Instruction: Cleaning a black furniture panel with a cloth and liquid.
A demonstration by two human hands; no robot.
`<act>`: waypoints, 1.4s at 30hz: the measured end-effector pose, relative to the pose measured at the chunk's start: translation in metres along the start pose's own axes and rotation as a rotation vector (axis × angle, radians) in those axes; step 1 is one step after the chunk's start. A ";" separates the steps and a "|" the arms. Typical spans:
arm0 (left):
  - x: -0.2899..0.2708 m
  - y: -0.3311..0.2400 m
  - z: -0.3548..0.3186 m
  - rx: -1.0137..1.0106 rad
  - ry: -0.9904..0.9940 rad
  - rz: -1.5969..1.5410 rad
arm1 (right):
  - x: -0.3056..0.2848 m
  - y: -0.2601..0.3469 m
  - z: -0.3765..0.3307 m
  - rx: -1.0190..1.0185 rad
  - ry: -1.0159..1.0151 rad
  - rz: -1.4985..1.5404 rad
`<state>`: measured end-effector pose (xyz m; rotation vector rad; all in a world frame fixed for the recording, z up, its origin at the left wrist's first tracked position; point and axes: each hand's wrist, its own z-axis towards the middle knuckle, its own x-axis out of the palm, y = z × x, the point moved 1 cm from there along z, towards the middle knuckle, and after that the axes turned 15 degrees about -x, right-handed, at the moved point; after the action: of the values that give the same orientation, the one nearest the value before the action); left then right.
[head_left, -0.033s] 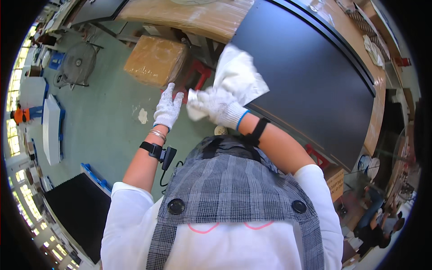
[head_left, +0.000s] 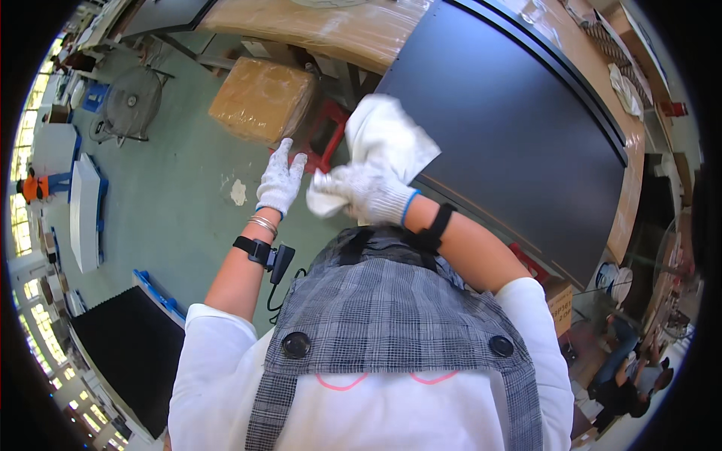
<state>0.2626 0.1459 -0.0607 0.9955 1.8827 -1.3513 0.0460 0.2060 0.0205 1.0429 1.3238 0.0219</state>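
My right hand [head_left: 366, 192], in a white knitted glove with a blue cuff, is closed on a white cloth [head_left: 387, 139]. The cloth is smeared by motion; its upper part fans out beyond the fingers, and a smaller end sticks out on the left. Just right of it lies a large dark panel [head_left: 504, 128] on the table, and the cloth overlaps its near left edge in the picture. My left hand [head_left: 279, 183], gloved in speckled white, is empty over the floor, its fingers stretched out and the thumb apart.
A wrapped brown carton [head_left: 263, 99] stands beyond my left hand, with a red stool [head_left: 325, 135] beside it. The film-covered table [head_left: 316, 31] runs along the back. A fan [head_left: 131, 101] stands far left, a black ridged stack [head_left: 131, 349] lower left. People [head_left: 628, 383] are at far right.
My right hand and the cloth have shifted slightly toward me, and the cloth's upper part has swung left and down. My left hand has stayed in place.
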 end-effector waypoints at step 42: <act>0.035 -0.523 0.130 0.333 0.552 -0.080 | -0.170 -0.254 -0.241 0.596 -0.457 -0.384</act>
<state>-0.1915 -0.0735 0.1316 1.6072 2.1409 -1.5877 -0.3312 0.1117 0.0203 1.1721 1.1019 -0.8957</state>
